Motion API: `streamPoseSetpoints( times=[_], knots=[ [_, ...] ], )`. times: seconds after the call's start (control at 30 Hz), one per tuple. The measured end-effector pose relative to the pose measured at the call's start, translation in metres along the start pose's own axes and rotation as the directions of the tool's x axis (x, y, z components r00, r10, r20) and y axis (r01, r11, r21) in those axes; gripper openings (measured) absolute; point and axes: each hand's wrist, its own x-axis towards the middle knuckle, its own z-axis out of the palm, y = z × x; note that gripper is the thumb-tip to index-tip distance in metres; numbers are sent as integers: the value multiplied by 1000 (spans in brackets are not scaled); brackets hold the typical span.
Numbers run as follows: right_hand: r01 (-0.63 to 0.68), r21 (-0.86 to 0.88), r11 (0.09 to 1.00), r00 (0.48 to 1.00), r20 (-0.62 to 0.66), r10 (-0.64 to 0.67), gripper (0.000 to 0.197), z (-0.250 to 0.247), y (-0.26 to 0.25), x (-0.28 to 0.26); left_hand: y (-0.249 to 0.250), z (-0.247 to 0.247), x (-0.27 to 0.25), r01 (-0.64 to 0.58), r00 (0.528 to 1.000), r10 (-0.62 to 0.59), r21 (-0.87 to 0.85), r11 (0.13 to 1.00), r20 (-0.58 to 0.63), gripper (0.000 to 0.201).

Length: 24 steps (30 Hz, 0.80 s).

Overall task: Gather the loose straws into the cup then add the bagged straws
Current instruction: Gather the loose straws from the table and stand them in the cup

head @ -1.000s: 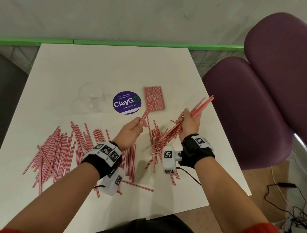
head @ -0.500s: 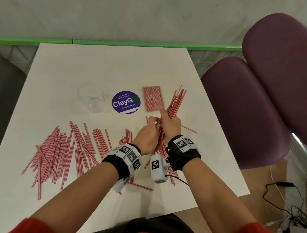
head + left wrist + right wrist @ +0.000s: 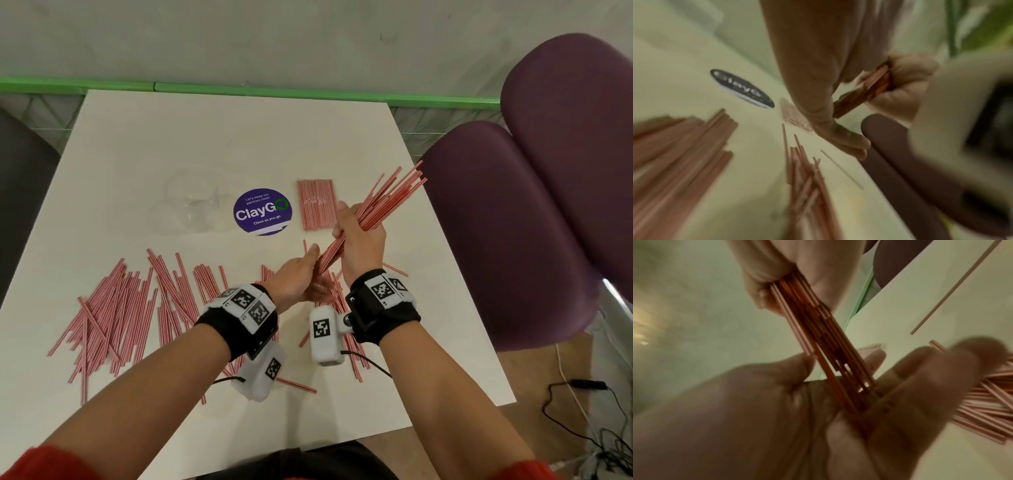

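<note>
My right hand [image 3: 358, 222] grips a bundle of red-and-white straws [image 3: 387, 198] above the white table [image 3: 205, 137], tips slanting up to the right. My left hand [image 3: 301, 274] is flat against the bundle's lower ends, fingers straight; the right wrist view shows the bundle [image 3: 818, 324] ending in the left palm [image 3: 777, 402]. Many loose straws [image 3: 120, 308] lie across the table's left and middle, more under my wrists [image 3: 352, 356]. The bagged straws [image 3: 315, 205] lie flat behind my hands. A clear plastic cup [image 3: 191, 205] sits left of the sticker, faint and hard to make out.
A round purple ClayGo sticker [image 3: 263, 211] is stuck on the table between cup and bag. A purple chair [image 3: 513, 222] stands close to the table's right edge. Cables [image 3: 582, 411] trail on the floor at the lower right. A green rail [image 3: 239, 89] borders the far edge.
My left hand passed its single straw into the bundle and now lies flat against the bundle's lower ends. The right hand swung the bundle upright, then back to slant right.
</note>
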Motion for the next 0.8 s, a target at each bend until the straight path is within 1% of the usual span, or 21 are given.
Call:
streamPoseSetpoints(
  times=[0.07, 0.17, 0.27, 0.33, 0.4, 0.43, 0.47, 0.5, 0.53, 0.57, 0.6, 0.63, 0.7, 0.77, 0.8],
  knots=[
    [14, -41, 999, 999, 52, -12, 28, 1, 0, -4, 4, 0, 0, 27, 1000, -28, -63, 998, -12, 45],
    [18, -13, 1000, 996, 89, -16, 11, 3, 0, -7, 8, 2, -3, 37, 999, -37, -101, 994, 8, 37],
    [-46, -31, 998, 994, 98, 49, 16, 4, 3, -12, 13, 6, -6, 17, 1000, -22, -202, 979, -20, 33],
    [-95, -69, 993, 989, 103, 102, 3, 7, 5, -14, 15, 6, -5, 15, 999, -25, -270, 963, -34, 34],
    [-130, -105, 986, 987, 84, 139, 21, 7, 8, -14, 14, 4, -4, 75, 997, -79, -293, 953, -2, 42],
    [-127, -125, 984, 988, 75, 137, 29, 7, 10, -13, 15, 2, -6, 107, 994, -107, -255, 961, 14, 48],
    [-114, -149, 982, 990, 64, 125, 36, 6, 12, -12, 16, -1, -7, 107, 994, -107, -160, 981, 3, 51],
    [-101, -174, 980, 992, 62, 113, 39, 4, 14, -11, 18, -5, -7, 69, 997, -70, -21, 997, -25, 53],
    [-97, -206, 974, 991, 65, 113, 40, 3, 16, -11, 21, -10, -7, -6, 998, 14, 120, 993, -59, 55],
    [-98, -236, 967, 990, 79, 119, 38, 3, 17, -11, 27, -15, -5, -111, 987, 132, 215, 970, -89, 56],
    [-98, -267, 959, 986, 104, 130, 36, 4, 19, -13, 34, -19, -5, -222, 963, 253, 249, 943, -97, 56],
    [-97, -293, 951, 979, 143, 144, 34, 5, 22, -14, 42, -21, -6, -327, 930, 356, 240, 914, -88, 57],
    [-75, -353, 933, 960, 226, 163, 35, 8, 28, -18, 60, -20, -7, -500, 853, 519, 194, 844, -61, 58],
    [-26, -410, 912, 933, 318, 169, 35, 12, 31, -22, 76, -13, -9, -619, 760, 644, 203, 759, -87, 57],
    [-10, -427, 904, 921, 349, 175, 35, 14, 32, -23, 81, -11, -9, -656, 712, 695, 255, 711, -106, 53]
  ],
)
